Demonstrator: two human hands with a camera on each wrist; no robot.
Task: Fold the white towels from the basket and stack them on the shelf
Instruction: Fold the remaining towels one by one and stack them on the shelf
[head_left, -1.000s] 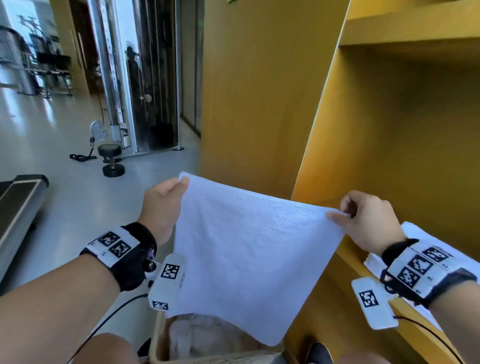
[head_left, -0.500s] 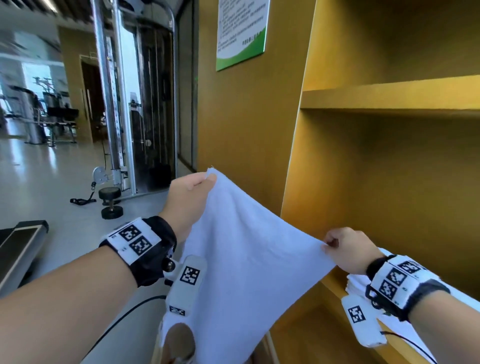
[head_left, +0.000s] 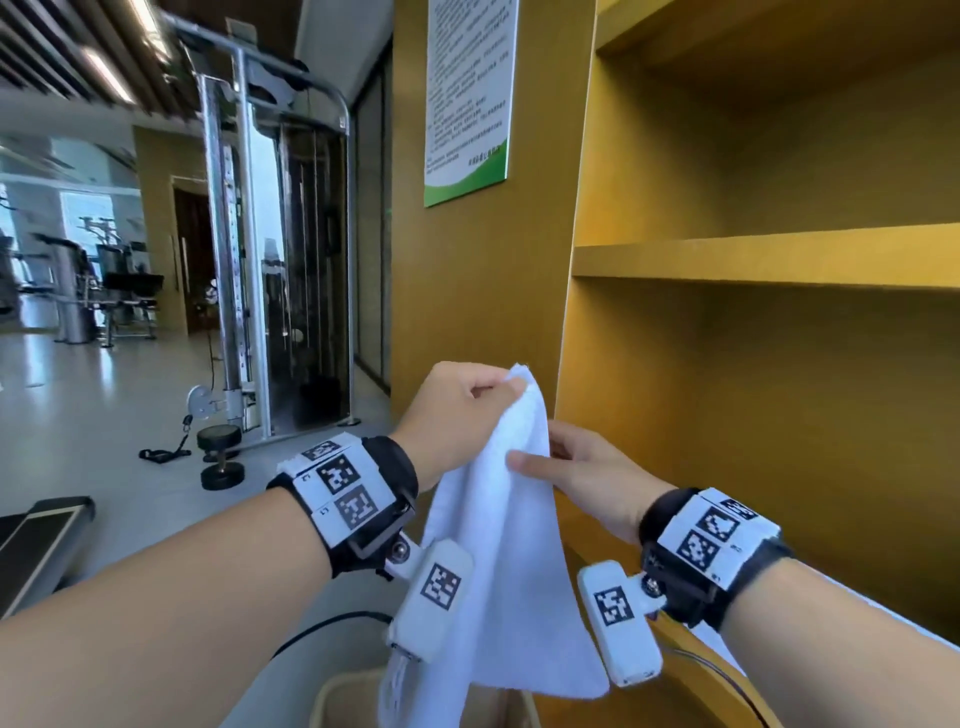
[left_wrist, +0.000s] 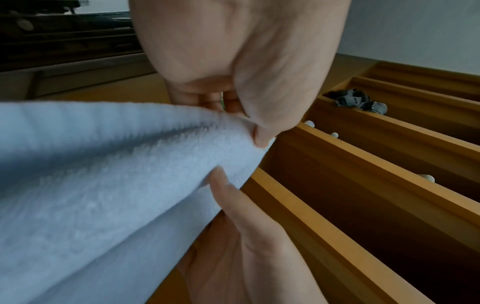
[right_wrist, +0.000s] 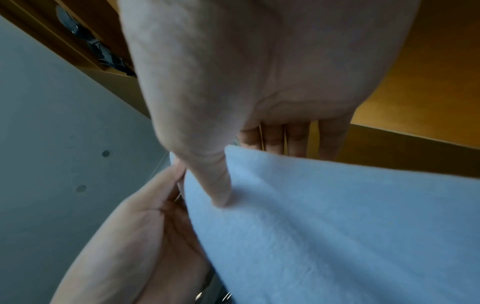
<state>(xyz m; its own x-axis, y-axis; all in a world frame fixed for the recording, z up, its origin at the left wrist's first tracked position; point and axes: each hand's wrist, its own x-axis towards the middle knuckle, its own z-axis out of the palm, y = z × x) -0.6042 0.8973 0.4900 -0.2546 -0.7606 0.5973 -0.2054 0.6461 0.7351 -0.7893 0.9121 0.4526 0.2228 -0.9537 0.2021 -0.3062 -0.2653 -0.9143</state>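
A white towel (head_left: 498, 571) hangs doubled over in front of the yellow shelf unit (head_left: 753, 254), above the basket rim (head_left: 337, 696). My left hand (head_left: 511, 387) pinches its gathered top corners between thumb and fingers; in the left wrist view the thumb tip presses the towel (left_wrist: 103, 174). Just below and to the right, my right hand (head_left: 535, 457) holds the towel's edge, thumb in front and fingers behind. In the right wrist view the thumb lies on the towel (right_wrist: 337, 226). Behind my right forearm, a strip of white (head_left: 722, 642) shows on the lower shelf.
A cable weight machine (head_left: 280, 234) and a dumbbell (head_left: 221, 457) stand on the grey floor at left. A treadmill edge (head_left: 36, 540) is at far left. A green-edged notice (head_left: 467, 93) hangs on the yellow panel. Dark items (left_wrist: 355, 100) lie on an upper shelf.
My hands have come together, bringing the towel's two top corners to meet, so the spread towel now hangs folded in half. My view has tilted upward.
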